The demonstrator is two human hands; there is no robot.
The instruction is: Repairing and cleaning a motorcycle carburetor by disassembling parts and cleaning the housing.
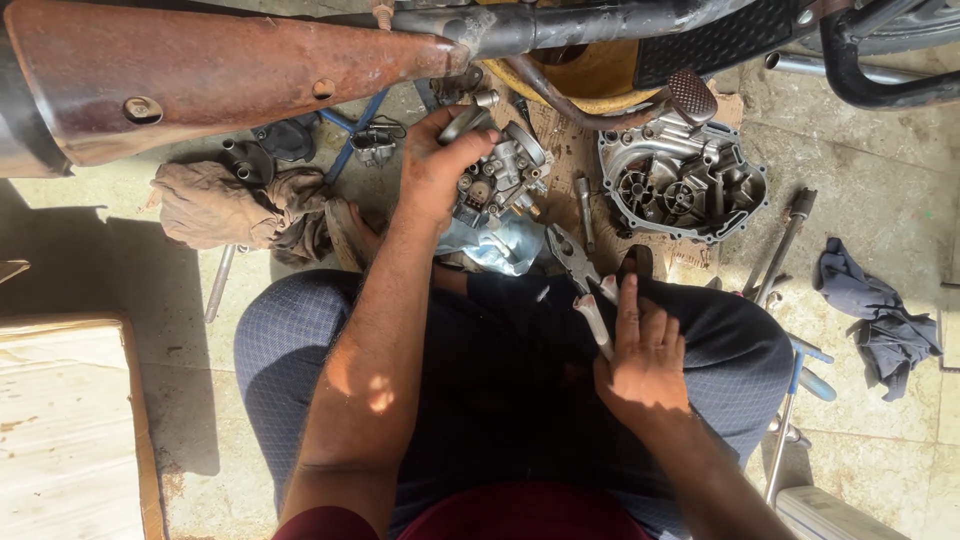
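Metal carburetor [500, 175] clamped in left hand [435, 165] grip | right hand [640, 355] grip closed around pliers [585, 285] handles

The carburettor [500, 175] sits in the left hand [435, 170], ahead of the knees. The pliers [585, 285] lie on the right thigh under the right hand [640, 355]. An engine cover [685, 180] rests on the floor [880, 200] to the right, a rag [235, 205] to the left, below the exhaust pipe [220, 65].

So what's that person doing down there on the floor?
A person sits on the ground beside a motorbike. Their left hand grips a small metal carburettor, holding it up. Their right hand holds pliers against their knee. An opened engine cover, rags and tools lie around them.
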